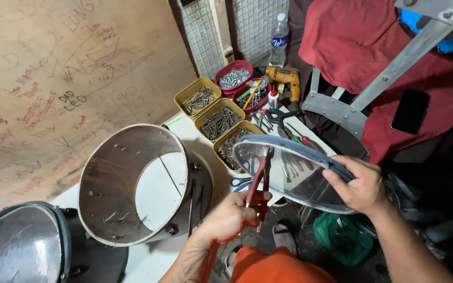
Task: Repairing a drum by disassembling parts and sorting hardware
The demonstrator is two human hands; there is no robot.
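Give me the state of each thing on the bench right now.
Left hand: gripping red-handled pliers, jaws at drumhead rim.
Right hand: holding clear drumhead, tilted.
Drum shell: open, no head, on its side.
Water bottle: upright, capped.
Yellow bins: filled with screws.

You are holding a clear drumhead [294,175] tilted in front of you, your right hand [360,186] gripping its grey rim on the near right edge. Your left hand [234,215] is closing around red-handled pliers [260,181], whose jaws are pointing up and meeting the drumhead's rim at its left side. An open drum shell [132,183] is lying on the white table [158,257] to your left, with another drum [22,246] just beside it at the lower left. Yellow bins of screws [218,120] are sitting beyond the drumhead, an orange drill [285,79] behind them.
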